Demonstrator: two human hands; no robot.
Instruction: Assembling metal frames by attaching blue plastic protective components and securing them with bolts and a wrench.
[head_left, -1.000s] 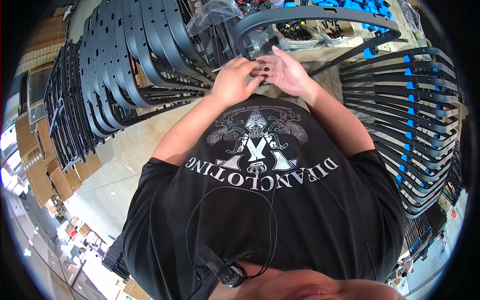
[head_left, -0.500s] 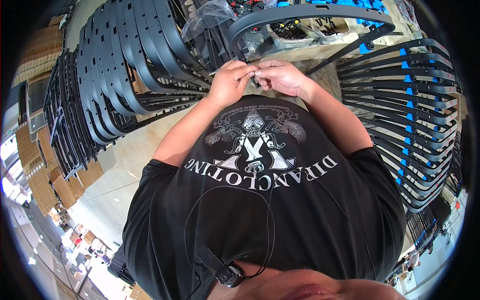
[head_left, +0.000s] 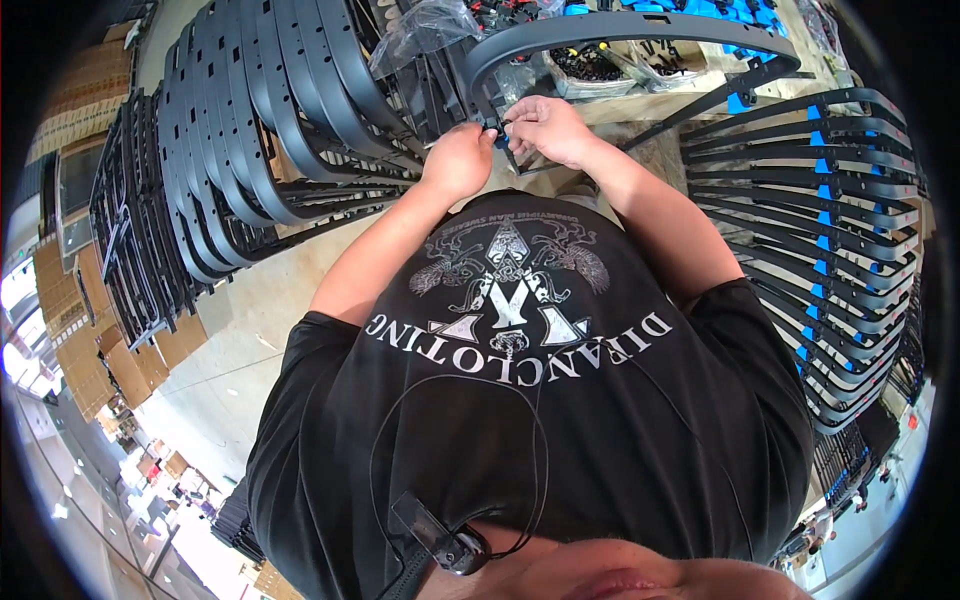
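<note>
A dark grey curved frame arches across the bench in front of me, its left end coming down by my fingers. My left hand is closed at that end, thumb against a small dark blue piece; its other fingers are hidden behind the hand. Just right of it, my right hand makes a pinch at the same spot, thumb and forefinger together. Whatever is between those fingertips is too small to name. The two hands are slightly apart.
Stacked grey curved frames fill the left side. On the right, more frames with blue pieces on them stand in a row. Beyond the arch, the bench holds a box of small black parts, blue parts and a clear plastic bag.
Half a second ago my fingertips met in front of me. Now the hands have parted a little, the right one moving up and away, and the blue piece shows between them.
</note>
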